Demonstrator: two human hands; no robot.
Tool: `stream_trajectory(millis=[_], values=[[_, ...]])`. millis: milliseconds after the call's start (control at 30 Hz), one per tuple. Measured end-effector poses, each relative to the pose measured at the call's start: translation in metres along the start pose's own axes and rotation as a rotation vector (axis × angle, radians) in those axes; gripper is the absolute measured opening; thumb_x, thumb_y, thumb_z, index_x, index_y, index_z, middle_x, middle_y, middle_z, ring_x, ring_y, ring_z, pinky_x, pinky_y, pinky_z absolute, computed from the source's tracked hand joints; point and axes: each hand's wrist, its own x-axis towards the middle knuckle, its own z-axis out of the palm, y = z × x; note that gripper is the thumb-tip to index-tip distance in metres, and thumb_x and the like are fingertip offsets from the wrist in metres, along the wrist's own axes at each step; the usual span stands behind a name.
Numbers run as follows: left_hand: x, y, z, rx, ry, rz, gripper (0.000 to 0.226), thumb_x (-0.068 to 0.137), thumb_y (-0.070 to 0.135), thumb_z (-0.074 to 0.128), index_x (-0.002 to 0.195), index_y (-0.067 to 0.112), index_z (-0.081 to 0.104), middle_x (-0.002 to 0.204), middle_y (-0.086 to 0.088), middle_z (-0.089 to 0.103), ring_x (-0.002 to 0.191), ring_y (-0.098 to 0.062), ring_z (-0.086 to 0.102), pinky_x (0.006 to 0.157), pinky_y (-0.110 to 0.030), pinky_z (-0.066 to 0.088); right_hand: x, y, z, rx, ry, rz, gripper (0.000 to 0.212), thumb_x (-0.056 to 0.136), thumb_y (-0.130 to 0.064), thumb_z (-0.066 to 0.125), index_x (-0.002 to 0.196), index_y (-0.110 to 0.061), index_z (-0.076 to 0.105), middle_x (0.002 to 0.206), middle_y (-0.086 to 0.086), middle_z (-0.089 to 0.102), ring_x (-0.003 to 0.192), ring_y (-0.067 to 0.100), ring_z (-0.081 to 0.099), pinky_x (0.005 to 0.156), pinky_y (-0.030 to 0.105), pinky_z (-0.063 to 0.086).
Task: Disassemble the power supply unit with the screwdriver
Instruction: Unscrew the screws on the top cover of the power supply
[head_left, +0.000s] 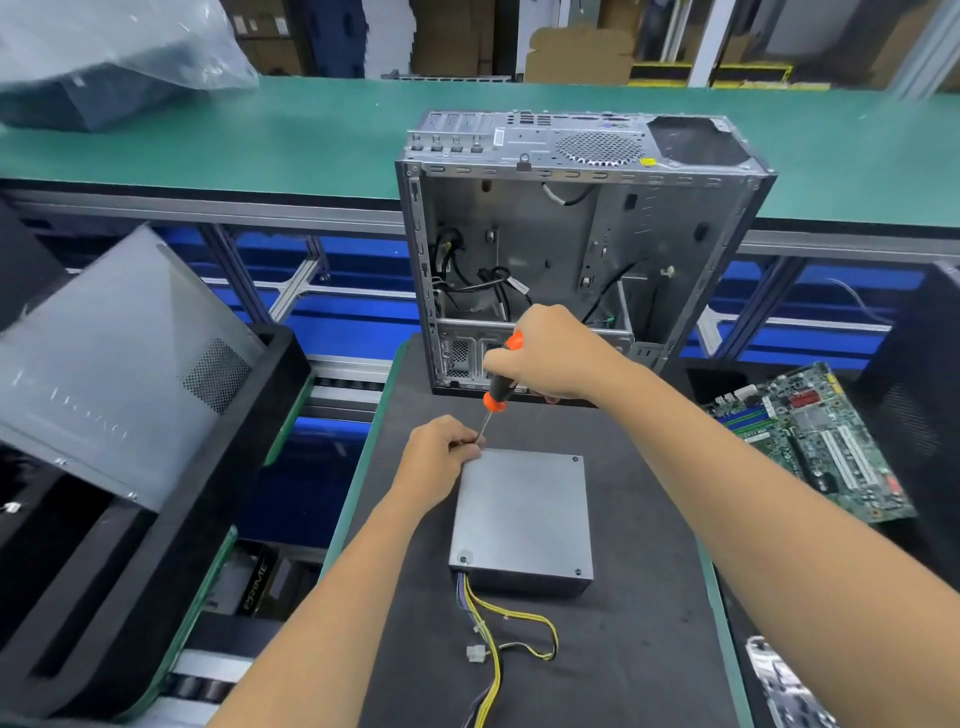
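A grey metal power supply unit (522, 514) lies flat on the dark mat (639, 649), its yellow and black cables (511, 644) trailing toward me. My right hand (556, 358) grips the orange and black handle of a screwdriver (500, 387), which slants down to the unit's far left corner. My left hand (441, 449) rests at that corner with its fingers pinched around the screwdriver's thin shaft near the tip. Screws show in the unit's other three top corners.
An open, mostly stripped computer case (576, 244) stands just behind the unit. A green motherboard (815, 441) lies at the right. A grey side panel (119, 364) leans in a black bin at the left. A green bench (260, 135) runs across the back.
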Motion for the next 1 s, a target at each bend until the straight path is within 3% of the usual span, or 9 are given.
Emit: stream_trajectory(millis=[100,233,367,567,1000], values=[[0.002,-0.001,0.0,0.031,-0.002,0.011,0.009,0.082,0.007,0.071,0.088,0.012,0.074,0.085,0.007,0.066,0.081,-0.005,0.059,0.07,-0.002,0.039,0.004,-0.001,0.0,-0.033,0.006,-0.025,0.029,0.075,-0.028,0.058,0.058,-0.011,0.043,0.051,0.006,0.044,0.042,0.02,0.034,0.047,0.026,0.03],[0.003,-0.004,0.0,0.059,-0.02,0.005,0.008,0.084,0.009,0.069,0.089,0.014,0.074,0.088,0.006,0.067,0.082,-0.007,0.06,0.075,-0.013,0.044,0.007,-0.003,0.001,-0.082,0.02,-0.057,0.04,0.076,-0.029,0.059,0.055,-0.015,0.028,0.049,0.002,0.031,0.045,0.021,0.025,0.046,0.026,0.023],[0.002,-0.008,-0.003,0.081,-0.049,-0.006,0.015,0.088,0.007,0.063,0.093,0.014,0.075,0.085,0.012,0.065,0.079,0.001,0.058,0.069,-0.001,0.038,0.009,-0.005,0.002,-0.098,0.005,-0.059,0.037,0.076,-0.031,0.059,0.055,-0.014,0.034,0.049,0.001,0.033,0.045,0.019,0.025,0.044,0.026,0.022],[0.002,-0.006,-0.003,0.026,-0.014,-0.03,0.012,0.086,0.008,0.066,0.092,0.013,0.075,0.086,0.004,0.07,0.082,-0.009,0.063,0.076,-0.017,0.047,0.012,-0.007,0.002,-0.095,0.003,-0.051,0.038,0.077,-0.031,0.059,0.057,-0.014,0.032,0.051,0.001,0.034,0.046,0.019,0.026,0.045,0.026,0.023],[0.0,-0.008,0.003,0.015,0.041,-0.003,0.01,0.085,0.01,0.067,0.088,0.013,0.076,0.083,0.007,0.068,0.078,-0.004,0.06,0.072,-0.014,0.044,0.011,-0.009,0.0,-0.112,-0.02,-0.074,0.037,0.078,-0.03,0.06,0.058,-0.014,0.032,0.051,0.001,0.034,0.048,0.019,0.026,0.047,0.027,0.023]])
